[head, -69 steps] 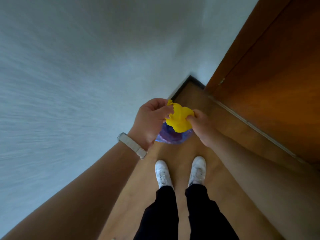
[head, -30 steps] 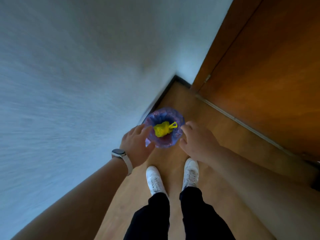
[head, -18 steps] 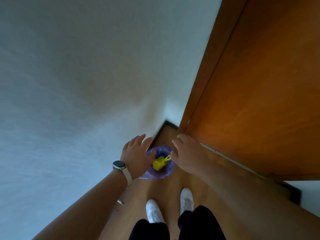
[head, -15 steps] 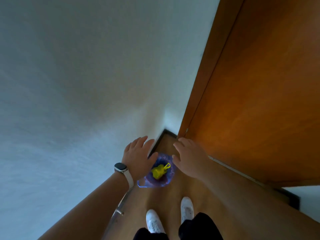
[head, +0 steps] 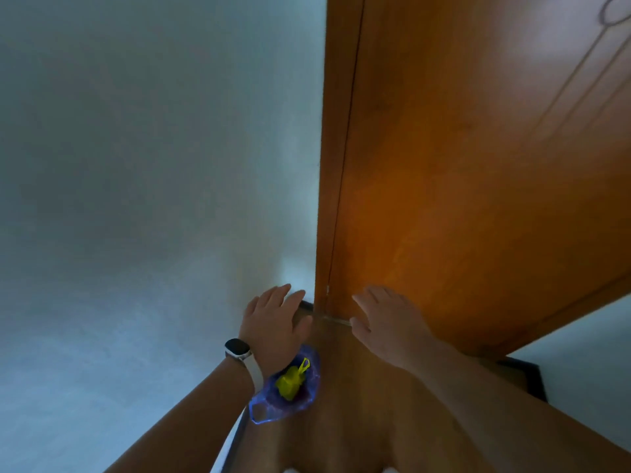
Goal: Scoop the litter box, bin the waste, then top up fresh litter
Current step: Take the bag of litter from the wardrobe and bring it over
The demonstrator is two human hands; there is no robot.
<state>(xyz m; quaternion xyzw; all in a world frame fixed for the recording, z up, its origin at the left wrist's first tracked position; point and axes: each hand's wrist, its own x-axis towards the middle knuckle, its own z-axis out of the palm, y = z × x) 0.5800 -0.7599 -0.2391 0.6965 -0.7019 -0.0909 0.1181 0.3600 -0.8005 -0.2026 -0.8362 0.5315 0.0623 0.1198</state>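
Now the knotted yellow waste bag (head: pixel 289 384) lay inside the small bin lined with a blue-purple plastic bag (head: pixel 273 409), which stood on the wooden floor (head: pixel 358 421) against the white wall (head: pixel 136 165), near the corner by the orange-brown door (head: pixel 478 165). About two seconds earlier both hands had pinched that yellow bag above the bin; since then they had let it go and risen past it. The left hand (head: pixel 273 326), with a dark smartwatch (head: pixel 237 348) on its wrist, hung above the bin's far left edge, its grip slack, fingers straight and spread, holding nothing. The right hand (head: pixel 386 322) hovered to the right in front of the door's lower edge, its grip likewise loose and empty. The view had tilted upward, and the white shoes had almost slipped out of sight.
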